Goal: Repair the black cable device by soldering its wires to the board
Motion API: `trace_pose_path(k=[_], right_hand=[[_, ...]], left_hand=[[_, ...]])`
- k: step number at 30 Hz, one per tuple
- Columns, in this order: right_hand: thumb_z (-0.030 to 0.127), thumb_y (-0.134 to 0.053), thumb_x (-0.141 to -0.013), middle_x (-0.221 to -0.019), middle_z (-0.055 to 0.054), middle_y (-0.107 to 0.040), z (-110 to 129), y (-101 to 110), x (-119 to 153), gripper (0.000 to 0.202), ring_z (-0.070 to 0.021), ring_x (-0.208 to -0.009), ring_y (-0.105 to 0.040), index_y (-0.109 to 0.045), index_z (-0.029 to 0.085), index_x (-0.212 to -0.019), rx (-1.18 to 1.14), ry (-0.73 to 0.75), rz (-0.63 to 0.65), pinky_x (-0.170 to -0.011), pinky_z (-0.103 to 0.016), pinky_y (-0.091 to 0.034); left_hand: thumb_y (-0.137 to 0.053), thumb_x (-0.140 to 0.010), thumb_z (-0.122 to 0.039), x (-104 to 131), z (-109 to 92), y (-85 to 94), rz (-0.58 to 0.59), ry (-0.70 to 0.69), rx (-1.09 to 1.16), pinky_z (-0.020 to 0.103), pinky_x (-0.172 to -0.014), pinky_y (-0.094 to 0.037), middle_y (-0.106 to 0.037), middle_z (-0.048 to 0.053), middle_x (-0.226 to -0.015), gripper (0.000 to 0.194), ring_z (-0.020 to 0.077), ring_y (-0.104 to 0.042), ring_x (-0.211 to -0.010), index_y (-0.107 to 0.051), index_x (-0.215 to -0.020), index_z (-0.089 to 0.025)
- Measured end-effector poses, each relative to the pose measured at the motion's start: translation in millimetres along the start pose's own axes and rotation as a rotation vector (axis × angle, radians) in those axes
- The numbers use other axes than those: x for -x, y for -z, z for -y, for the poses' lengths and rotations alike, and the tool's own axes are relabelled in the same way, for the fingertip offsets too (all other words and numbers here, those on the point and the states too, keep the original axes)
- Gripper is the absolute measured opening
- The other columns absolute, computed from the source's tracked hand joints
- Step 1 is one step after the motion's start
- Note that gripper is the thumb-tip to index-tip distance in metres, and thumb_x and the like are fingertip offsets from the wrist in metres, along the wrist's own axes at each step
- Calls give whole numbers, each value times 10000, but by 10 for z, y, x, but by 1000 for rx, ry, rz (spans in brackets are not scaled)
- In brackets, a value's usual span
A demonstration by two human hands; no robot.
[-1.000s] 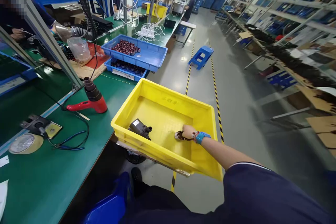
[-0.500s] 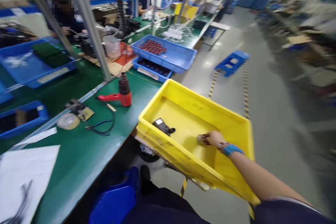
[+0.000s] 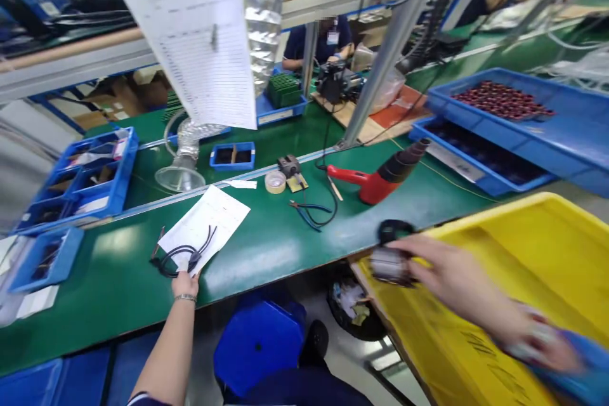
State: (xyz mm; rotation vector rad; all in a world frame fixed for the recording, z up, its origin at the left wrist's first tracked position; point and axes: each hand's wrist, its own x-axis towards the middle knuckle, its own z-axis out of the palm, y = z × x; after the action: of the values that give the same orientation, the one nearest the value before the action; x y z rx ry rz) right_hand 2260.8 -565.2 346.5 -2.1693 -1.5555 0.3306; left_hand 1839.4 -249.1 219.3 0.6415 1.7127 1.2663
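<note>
My left hand (image 3: 186, 284) is at the front of the green workbench, its fingers closed on a looped black cable (image 3: 174, 252). Part of that cable lies across a white printed sheet (image 3: 216, 212). Over the near edge of the yellow bin (image 3: 476, 336), my right hand (image 3: 442, 269) grips a round metal part (image 3: 387, 264), silvery with a dark end. A black ring-shaped piece (image 3: 396, 228) shows just above it; blur hides whether the two are joined. Both fingers and part are smeared by motion.
On the bench lie a red heat gun (image 3: 380, 181), pliers (image 3: 311, 210) and a tape roll (image 3: 275, 182). Stacked blue trays (image 3: 518, 120) stand at right, divided blue bins (image 3: 90, 174) at left. A metal post (image 3: 394, 44) rises mid-bench. A blue stool (image 3: 259, 346) is below.
The view has swung left toward the bench. My right hand has lifted the round part from inside the yellow bin to its near edge. My left hand has come into view at the cable.
</note>
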Motion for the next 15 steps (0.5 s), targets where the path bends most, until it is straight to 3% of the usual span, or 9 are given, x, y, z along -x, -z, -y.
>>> trace_pose_path(k=[1,4,6,9,12,15], right_hand=[[105,-381,-785,-1003,-106,-649,324,-262,-252,327,-197,-922,-600,-618,180,-997,-3,66,168,-864,-345,-455],[57,-441,-792,-909,-66,-662,1275,-1129,-870,242,-159,-873,-606,-645,162,-868,18,169,331,-822,-287,-470],[158,-505,-846,-881,-44,-648,1840,-1692,-1167,117,-146,-824,-607,-616,132,-874,49,208,420,-772,-317,-492],[287,-530,-867,-934,-48,-620,2567,-2389,-1520,196,-147,-823,-602,-587,117,-945,117,222,511,-746,-340,-507],[295,-539,-862,-1012,-82,-599,3117,-2846,-1813,240,-171,-890,-593,-574,107,-1007,180,204,541,-784,-358,-500],[293,-543,-859,-1066,-93,-582,3409,-3010,-1970,261,-192,-945,-578,-563,107,-1041,197,200,535,-821,-390,-485]], left_hand=[[-527,-870,-272,-128,-34,124,-11,23,18,337,-693,-528,-572,74,-1043,271,167,-593,-840,-523,-1104,-134],[-525,-872,-268,-596,-206,561,-16,61,49,335,-691,-529,-571,74,-1046,275,166,-594,-839,-517,-1113,-136],[-523,-873,-271,-959,-342,829,8,80,39,332,-686,-528,-575,72,-1033,269,163,-594,-828,-521,-1104,-133],[-519,-875,-289,-1463,-493,1113,92,76,-1,321,-671,-527,-586,66,-998,257,154,-597,-801,-536,-1074,-127],[-498,-884,-314,-1732,-484,1320,214,25,-46,327,-673,-532,-605,59,-941,248,154,-611,-786,-546,-1028,-119],[-457,-887,-344,-1696,-311,1559,294,-56,-123,356,-706,-540,-616,55,-836,250,175,-640,-777,-529,-955,-114]])
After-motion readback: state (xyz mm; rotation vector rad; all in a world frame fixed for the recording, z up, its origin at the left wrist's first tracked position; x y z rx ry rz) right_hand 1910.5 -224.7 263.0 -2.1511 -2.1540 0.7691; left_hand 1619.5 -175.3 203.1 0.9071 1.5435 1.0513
